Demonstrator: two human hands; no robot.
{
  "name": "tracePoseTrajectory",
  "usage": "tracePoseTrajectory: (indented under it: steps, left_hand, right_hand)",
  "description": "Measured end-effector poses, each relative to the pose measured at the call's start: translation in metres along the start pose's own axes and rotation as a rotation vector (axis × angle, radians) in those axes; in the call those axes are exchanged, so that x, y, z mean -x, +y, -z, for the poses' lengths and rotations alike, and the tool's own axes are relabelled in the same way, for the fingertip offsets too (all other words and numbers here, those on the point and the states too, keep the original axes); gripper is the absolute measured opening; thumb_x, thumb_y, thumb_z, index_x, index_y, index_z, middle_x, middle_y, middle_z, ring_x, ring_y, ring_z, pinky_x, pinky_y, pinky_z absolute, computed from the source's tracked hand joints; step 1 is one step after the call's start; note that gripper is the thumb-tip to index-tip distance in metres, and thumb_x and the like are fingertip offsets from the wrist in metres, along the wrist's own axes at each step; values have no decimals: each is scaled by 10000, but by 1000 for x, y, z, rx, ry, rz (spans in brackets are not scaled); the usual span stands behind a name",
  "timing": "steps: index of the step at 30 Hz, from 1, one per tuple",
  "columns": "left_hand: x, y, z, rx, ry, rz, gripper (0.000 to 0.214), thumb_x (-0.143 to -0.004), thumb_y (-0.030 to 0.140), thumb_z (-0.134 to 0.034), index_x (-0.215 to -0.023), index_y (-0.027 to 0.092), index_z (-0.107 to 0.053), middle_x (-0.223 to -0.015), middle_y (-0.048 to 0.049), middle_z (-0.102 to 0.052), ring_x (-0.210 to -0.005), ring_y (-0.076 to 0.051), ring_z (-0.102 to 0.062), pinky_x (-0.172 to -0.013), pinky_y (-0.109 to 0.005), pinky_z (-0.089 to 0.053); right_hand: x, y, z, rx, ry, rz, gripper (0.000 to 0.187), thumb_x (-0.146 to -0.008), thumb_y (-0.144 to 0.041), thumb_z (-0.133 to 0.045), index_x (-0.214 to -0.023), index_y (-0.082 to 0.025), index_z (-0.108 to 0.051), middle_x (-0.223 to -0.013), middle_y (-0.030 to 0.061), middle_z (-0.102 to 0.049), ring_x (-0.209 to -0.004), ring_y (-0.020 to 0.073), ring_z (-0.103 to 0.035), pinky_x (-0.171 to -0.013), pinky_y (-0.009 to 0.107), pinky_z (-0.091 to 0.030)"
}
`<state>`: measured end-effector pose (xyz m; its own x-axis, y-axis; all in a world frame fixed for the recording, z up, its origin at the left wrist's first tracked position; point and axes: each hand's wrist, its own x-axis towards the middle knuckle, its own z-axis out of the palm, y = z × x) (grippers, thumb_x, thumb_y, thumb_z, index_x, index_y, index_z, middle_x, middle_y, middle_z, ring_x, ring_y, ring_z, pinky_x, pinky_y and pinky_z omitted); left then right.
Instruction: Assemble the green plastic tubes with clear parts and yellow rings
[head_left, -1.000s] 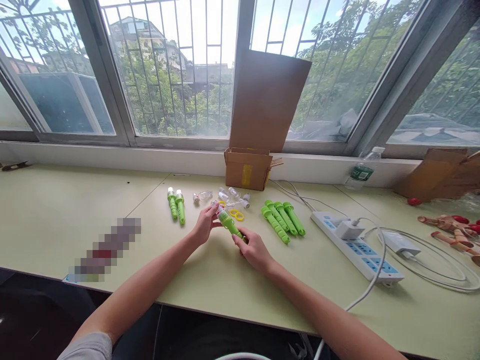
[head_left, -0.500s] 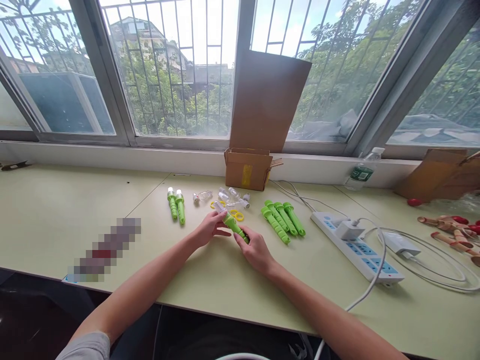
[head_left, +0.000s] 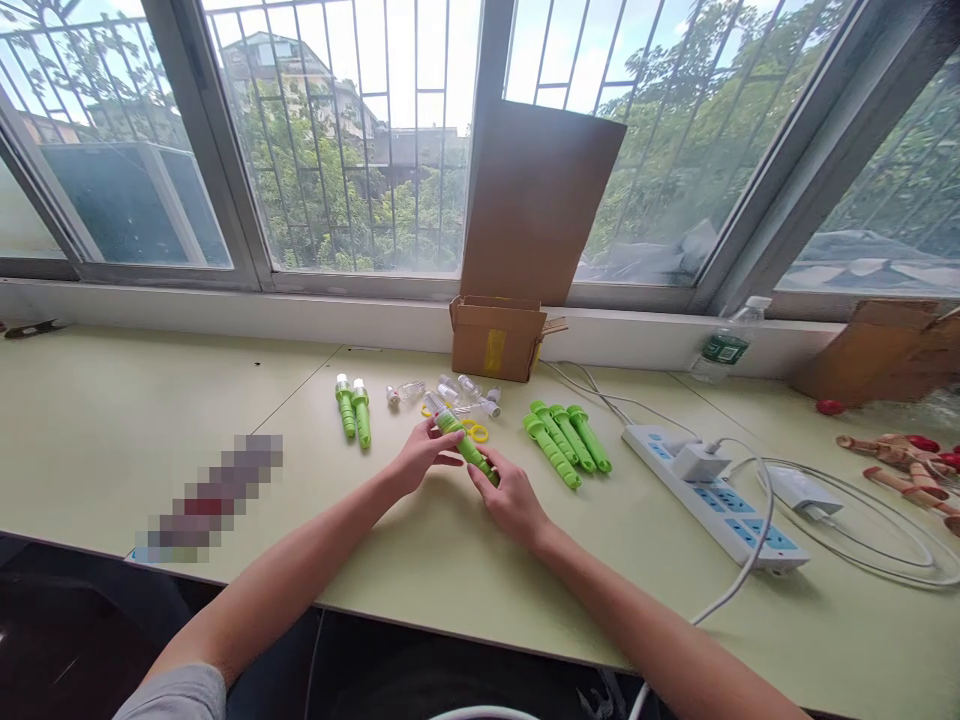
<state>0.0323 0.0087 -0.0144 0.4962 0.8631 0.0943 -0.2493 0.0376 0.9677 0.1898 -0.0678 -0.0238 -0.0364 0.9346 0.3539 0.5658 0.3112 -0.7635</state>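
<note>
Both my hands hold one green plastic stick (head_left: 466,447) with a clear tip, just above the pale green table (head_left: 112,430). My left hand (head_left: 420,455) pinches its upper, clear-tipped end. My right hand (head_left: 510,498) grips the lower end of the handle. Two finished green sticks with clear caps (head_left: 352,408) lie to the left. Three bare green handles (head_left: 566,438) lie to the right. Several small clear vials (head_left: 457,388) and yellow rings (head_left: 474,430) lie just behind my hands.
A small open cardboard box (head_left: 496,338) stands at the window sill behind the parts. A white power strip (head_left: 716,497) with a plugged charger and white cables lies to the right. A water bottle (head_left: 720,345), cardboard and wooden red-tipped pieces (head_left: 911,462) are at the far right.
The green stick has dropped slightly and tilted flatter between my hands. My left fingers have shifted along its clear tip. Both arms stay almost in place.
</note>
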Motion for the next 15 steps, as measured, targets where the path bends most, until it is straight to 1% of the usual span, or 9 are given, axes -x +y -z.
tracePoseTrajectory:
  steps: [2,4,7,8,11,13,15]
  left_hand:
    - [-5,1,7,-23,101,-4,437,-712,399,-712,-1031,156,-540,-933,-94,-637,-795,-196,-648,-725,-370,-545]
    - [-10,3,16,-85,264,-17,437,-698,410,-716,-1003,154,-537,-856,-74,-629,-704,-171,-631,-672,-347,-539]
    - [-16,5,33,-273,447,-54,462,-689,429,-709,-1012,157,-522,-772,-55,-619,-618,-163,-599,-585,-302,-497]
    - [-17,5,38,-353,503,-82,484,-694,430,-701,-1048,162,-507,-744,-43,-612,-599,-165,-590,-578,-295,-479]
    - [-18,9,48,-628,608,-173,607,-726,387,-665,-1226,176,-394,-692,-22,-603,-633,-205,-597,-613,-302,-436]
    - [-17,11,51,-791,642,-182,639,-734,360,-647,-1268,174,-349,-674,-25,-604,-645,-232,-599,-624,-308,-413]
    - [-15,15,52,-907,660,-159,617,-748,360,-620,-1270,176,-347,-690,-43,-616,-653,-255,-602,-624,-315,-400]
  right_hand:
    - [-1,4,-1,17,2,-43,419,-846,-404,-479,-1187,-175,-562,-808,46,-645,-593,161,-556,-604,282,-446]
    - [-1,7,-2,10,-7,-76,444,-849,-422,-471,-1209,-171,-540,-765,30,-624,-526,140,-528,-561,274,-441]
    - [-2,10,-3,-4,-10,-69,440,-857,-431,-458,-1208,-176,-533,-786,25,-617,-503,121,-509,-531,261,-432]
    - [-2,10,-3,-6,-10,-64,435,-858,-431,-457,-1203,-179,-535,-790,24,-616,-501,118,-504,-524,258,-430]
    - [-2,10,-3,-11,-19,-63,427,-861,-428,-450,-1200,-184,-536,-785,19,-609,-493,112,-495,-510,252,-423]
    - [-1,10,-3,-15,-24,-66,425,-866,-430,-442,-1200,-185,-536,-788,20,-608,-497,112,-497,-507,251,-422]
    - [-1,9,-2,-16,-30,-67,427,-868,-432,-437,-1201,-185,-536,-795,23,-608,-504,113,-504,-506,250,-422]
